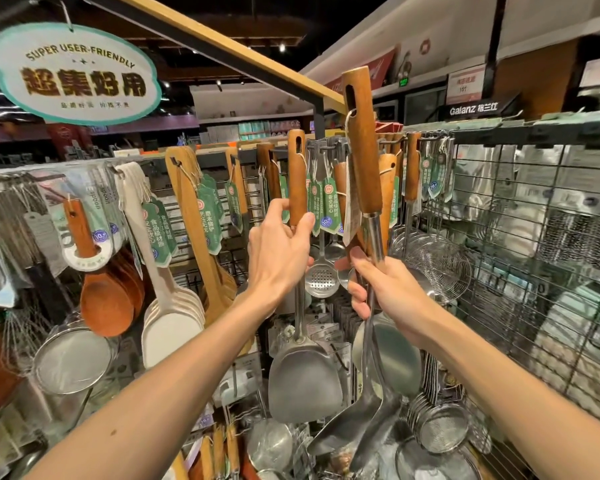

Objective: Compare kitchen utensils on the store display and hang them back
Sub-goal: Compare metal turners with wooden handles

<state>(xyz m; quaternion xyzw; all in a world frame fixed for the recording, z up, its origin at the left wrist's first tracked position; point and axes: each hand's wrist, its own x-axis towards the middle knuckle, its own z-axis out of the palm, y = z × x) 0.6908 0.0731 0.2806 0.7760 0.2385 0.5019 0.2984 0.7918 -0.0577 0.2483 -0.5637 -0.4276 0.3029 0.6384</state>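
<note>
My left hand [280, 247] grips the wooden handle of a steel spatula [303, 375] that hangs upright in front of the wire display rack [520, 216]. Its flat blade points down below my wrist. My right hand [383, 285] holds the steel shaft of a ladle [364, 150] with a long wooden handle; the handle stands above the hooks and the bowl hangs low by my forearm. A paper tag dangles on a string from the ladle's handle. A second steel shaft seems to run beside it through the same hand.
More tagged wooden-handled utensils [329, 199] hang on hooks between my hands. Wooden spoons [106, 299] and white rice paddles [172, 327] hang at the left. Wire skimmers [433, 261] and strainers [71, 358] hang at both sides. A hanging sign [71, 72] is overhead at the left.
</note>
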